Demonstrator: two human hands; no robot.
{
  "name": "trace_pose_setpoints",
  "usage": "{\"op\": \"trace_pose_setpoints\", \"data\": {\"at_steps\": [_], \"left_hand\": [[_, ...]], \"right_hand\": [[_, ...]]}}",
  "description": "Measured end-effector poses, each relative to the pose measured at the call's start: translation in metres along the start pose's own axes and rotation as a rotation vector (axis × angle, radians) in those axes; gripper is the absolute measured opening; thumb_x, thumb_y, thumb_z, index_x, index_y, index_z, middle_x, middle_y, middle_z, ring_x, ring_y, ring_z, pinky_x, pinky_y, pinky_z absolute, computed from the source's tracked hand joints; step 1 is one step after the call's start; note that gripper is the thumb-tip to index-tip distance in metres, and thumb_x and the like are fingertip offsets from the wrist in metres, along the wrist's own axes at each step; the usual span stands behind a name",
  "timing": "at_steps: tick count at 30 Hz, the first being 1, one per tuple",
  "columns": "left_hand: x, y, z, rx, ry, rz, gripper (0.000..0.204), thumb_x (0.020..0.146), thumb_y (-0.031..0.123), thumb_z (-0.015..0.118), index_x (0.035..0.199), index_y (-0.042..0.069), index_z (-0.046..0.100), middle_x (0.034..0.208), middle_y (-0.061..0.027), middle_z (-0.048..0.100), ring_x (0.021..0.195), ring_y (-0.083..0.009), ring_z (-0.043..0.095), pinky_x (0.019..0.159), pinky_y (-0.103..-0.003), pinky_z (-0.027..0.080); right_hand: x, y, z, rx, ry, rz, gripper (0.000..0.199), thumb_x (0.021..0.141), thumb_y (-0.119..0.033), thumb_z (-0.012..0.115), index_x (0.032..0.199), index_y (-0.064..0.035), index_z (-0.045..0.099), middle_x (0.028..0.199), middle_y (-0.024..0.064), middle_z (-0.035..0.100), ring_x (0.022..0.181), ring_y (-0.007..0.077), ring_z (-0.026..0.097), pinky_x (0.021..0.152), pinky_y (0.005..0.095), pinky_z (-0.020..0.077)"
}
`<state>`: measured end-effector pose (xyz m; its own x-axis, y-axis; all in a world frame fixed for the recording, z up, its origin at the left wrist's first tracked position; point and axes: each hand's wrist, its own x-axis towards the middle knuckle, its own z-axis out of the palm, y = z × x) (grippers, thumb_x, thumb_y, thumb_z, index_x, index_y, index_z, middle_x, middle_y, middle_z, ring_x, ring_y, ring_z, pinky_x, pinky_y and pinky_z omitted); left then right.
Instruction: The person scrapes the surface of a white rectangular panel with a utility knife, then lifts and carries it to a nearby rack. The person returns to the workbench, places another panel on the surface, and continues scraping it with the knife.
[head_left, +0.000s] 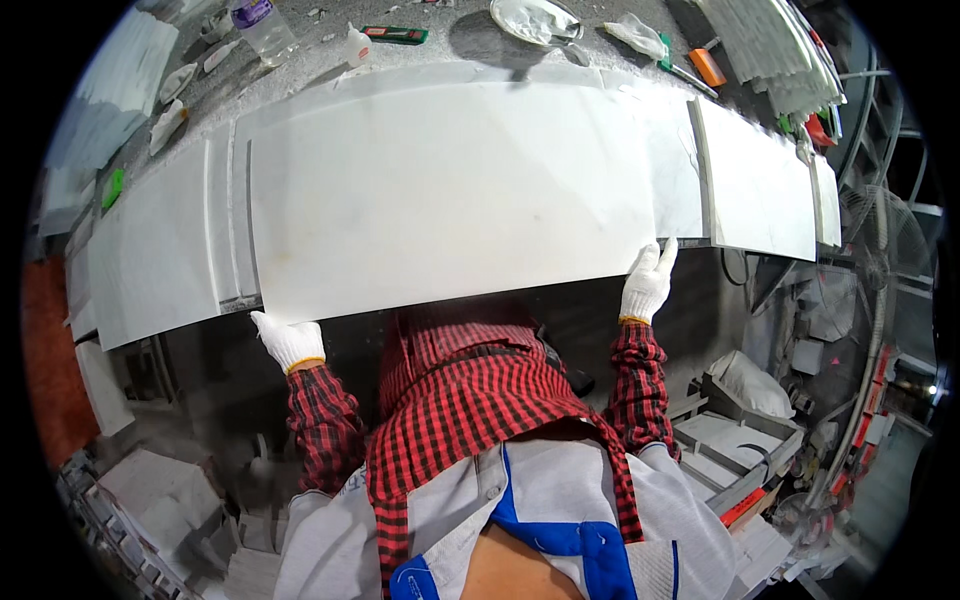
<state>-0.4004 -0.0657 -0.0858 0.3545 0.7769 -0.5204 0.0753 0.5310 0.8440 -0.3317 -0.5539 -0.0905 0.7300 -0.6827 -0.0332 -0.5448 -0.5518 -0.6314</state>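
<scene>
A large white slab (450,190) lies in front of me, its near edge jutting past the workbench edge. My left hand (290,341), in a white knit glove, is closed at its near left corner, with some fingers hidden beneath. At the near right corner, my right hand (647,285), gloved the same way, grips the edge with its fingertips pointing away from me. Another white slab (150,255) lies to the left, and a smaller white slab (757,185) to the right. The surface under the large slab is mostly hidden.
Beyond the slabs, the dusty grey bench (450,40) carries a clear plastic bottle (265,35), a small white squeeze bottle (357,46), a green tool (396,35) and an orange block (707,67). Stacked white sheets (765,40) stand far right. A fan (880,230) is farther right.
</scene>
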Motion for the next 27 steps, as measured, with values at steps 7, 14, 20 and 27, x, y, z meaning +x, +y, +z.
{"op": "trace_pose_setpoints", "data": {"at_steps": [7, 14, 20, 27], "left_hand": [[0.019, 0.001, -0.016, -0.211, -0.042, -0.036, 0.064, 0.104, 0.05, 0.04, 0.143, -0.001, 0.046, 0.143, -0.0141, 0.052, 0.132, -0.0293, 0.049, 0.111, -0.043, 0.039], [-0.005, 0.031, 0.038, 1.294, -0.003, 1.083, 0.057, 0.099, 0.041, 0.055, 0.142, 0.003, 0.049, 0.147, -0.0167, 0.047, 0.137, -0.0329, 0.042, 0.113, -0.043, 0.034], [0.045, 0.018, 0.144, 1.563, -0.176, 1.577, 0.056, 0.098, 0.04, 0.056, 0.144, 0.008, 0.048, 0.149, -0.0132, 0.046, 0.139, -0.0345, 0.038, 0.114, -0.049, 0.029], [0.044, 0.005, 0.163, 1.519, -0.163, 1.435, 0.056, 0.098, 0.039, 0.055, 0.143, 0.007, 0.048, 0.148, -0.0135, 0.048, 0.137, -0.0339, 0.041, 0.114, -0.048, 0.029]], "right_hand": [[0.048, -0.007, -0.051, -0.499, -0.437, -0.183, 0.043, 0.1, -0.036, 0.053, 0.139, -0.0196, 0.055, 0.108, 0.0204, 0.071, 0.078, 0.0313, 0.071, 0.07, 0.0461, 0.0539], [0.153, -0.076, -0.041, 0.053, -0.345, -0.514, 0.047, 0.098, -0.039, 0.058, 0.138, -0.0144, 0.055, 0.104, 0.0157, 0.072, 0.091, 0.0352, 0.069, 0.078, 0.0452, 0.0521], [0.196, -0.18, 0.059, -0.082, -0.193, -0.973, 0.067, 0.09, -0.05, 0.064, 0.145, -0.0192, 0.041, 0.104, 0.0202, 0.07, 0.091, 0.0388, 0.07, 0.075, 0.0493, 0.0541], [0.205, -0.223, 0.109, -0.085, -0.251, -1.067, 0.039, 0.091, -0.041, 0.062, 0.123, -0.019, 0.059, 0.09, 0.0151, 0.071, 0.082, 0.037, 0.07, 0.067, 0.0479, 0.0537]]}}
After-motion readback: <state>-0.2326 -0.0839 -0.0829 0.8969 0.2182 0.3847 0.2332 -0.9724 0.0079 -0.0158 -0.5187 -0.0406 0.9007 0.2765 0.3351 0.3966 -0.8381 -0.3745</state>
